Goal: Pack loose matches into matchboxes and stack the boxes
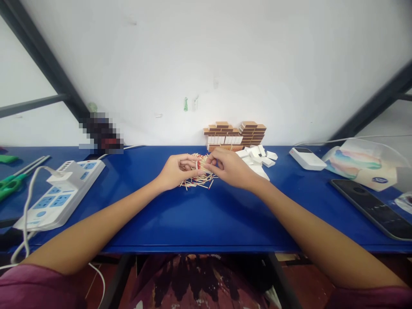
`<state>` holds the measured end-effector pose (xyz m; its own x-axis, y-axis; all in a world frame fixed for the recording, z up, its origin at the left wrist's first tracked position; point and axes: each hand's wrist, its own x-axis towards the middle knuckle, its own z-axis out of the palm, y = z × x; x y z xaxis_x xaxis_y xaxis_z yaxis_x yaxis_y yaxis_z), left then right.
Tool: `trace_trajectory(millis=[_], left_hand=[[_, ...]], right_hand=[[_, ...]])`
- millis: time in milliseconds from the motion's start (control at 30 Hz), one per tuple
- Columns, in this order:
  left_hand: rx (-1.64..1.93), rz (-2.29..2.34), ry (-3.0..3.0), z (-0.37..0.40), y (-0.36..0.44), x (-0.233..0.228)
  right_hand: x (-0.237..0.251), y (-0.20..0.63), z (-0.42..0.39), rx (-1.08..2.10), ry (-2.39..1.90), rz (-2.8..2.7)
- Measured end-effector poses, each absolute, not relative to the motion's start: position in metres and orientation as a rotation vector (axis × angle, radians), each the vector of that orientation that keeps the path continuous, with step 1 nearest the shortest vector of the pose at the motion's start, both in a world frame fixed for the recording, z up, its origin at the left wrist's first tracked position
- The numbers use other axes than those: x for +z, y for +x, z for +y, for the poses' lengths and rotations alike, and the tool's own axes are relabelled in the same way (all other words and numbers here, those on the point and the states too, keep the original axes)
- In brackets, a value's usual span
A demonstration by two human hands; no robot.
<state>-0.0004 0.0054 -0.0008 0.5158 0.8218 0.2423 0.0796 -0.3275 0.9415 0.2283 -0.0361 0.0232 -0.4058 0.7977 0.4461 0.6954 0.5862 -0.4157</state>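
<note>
Over a loose pile of red-tipped matches [195,183], my left hand [175,171] curls around a small white matchbox tray [197,165], mostly hidden by the fingers. My right hand [230,167] pinches a bunch of matches [203,165] at the tray's right side, their red heads toward my left hand. Whether those matches lie inside the tray I cannot tell. Just beyond my right hand lie several white matchbox trays [255,156] in a loose heap. Behind them, brown-sided matchboxes [253,134] are stacked against the wall.
To the left, a white power strip [69,195] holds a plugged-in charger with a cable, beside green-handled scissors [13,184]. On the right are a white box-shaped device [307,159], a clear plastic package [360,165] and a dark phone [373,208]. The blue table's front edge [206,248] is near me.
</note>
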Motion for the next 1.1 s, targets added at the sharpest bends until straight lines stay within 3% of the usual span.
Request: trace_trajectory(millis=[667, 833, 1100], left_hand=[[0.967, 0.812, 1.748, 0.030, -0.013, -0.003], [1.030, 0.942, 1.754, 0.042, -0.020, 0.001], [0.939, 0.911, 1.828, 0.028, -0.013, 0.001]], right_hand=[[0.032, 0.246, -0.025, 0.152, -1.174, -2.099], [0.028, 0.258, -0.019, 0.417, -1.422, -2.339], [0.020, 0.244, -0.029, 0.638, -1.316, -2.599]])
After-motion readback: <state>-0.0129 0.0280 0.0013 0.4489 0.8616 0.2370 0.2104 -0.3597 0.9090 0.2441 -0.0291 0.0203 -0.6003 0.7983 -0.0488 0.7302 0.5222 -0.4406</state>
